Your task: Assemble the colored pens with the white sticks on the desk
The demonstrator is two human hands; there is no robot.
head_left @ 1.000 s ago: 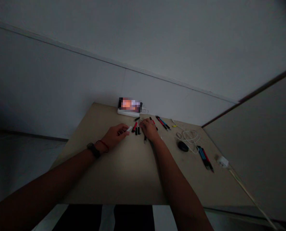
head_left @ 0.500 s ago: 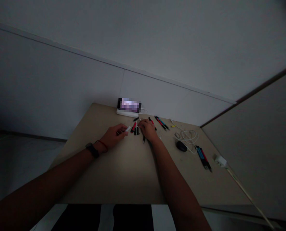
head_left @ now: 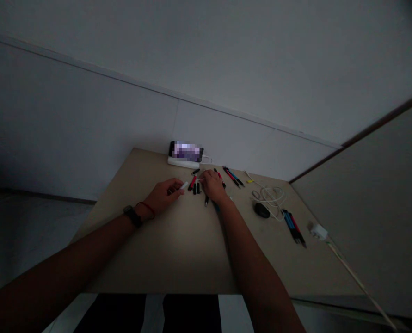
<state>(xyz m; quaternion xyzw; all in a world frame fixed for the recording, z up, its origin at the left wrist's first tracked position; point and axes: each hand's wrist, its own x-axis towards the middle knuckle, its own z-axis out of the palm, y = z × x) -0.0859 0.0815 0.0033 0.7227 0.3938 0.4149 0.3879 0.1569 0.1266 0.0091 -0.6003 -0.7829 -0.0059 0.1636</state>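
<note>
My left hand (head_left: 167, 191) pinches a small white stick-like piece (head_left: 184, 185) between thumb and fingers, just above the table. Its exact kind is too dim to make out. To the right, my right hand (head_left: 212, 184) is closed, its fingertips bent down among the pen parts; whatever they grip is hidden. Between the hands lie a red and black pen piece (head_left: 192, 183) and short black pieces (head_left: 196, 188). A thin white piece shows beside the right fingertips. Under the right hand a black pen part (head_left: 206, 201) with a pale tip sticks out.
A phone (head_left: 187, 151) with a lit screen leans on a white block (head_left: 183, 163) by the wall. Red and blue pens (head_left: 233, 177) lie behind my right hand. Further right are a black mouse (head_left: 261, 210), a coiled white cable (head_left: 273, 196), more pens (head_left: 294, 226) and a white plug (head_left: 319, 231).
Both hands stay almost where they were. My right fingers have shifted very slightly among the pen parts; my left hand still holds the white piece.
</note>
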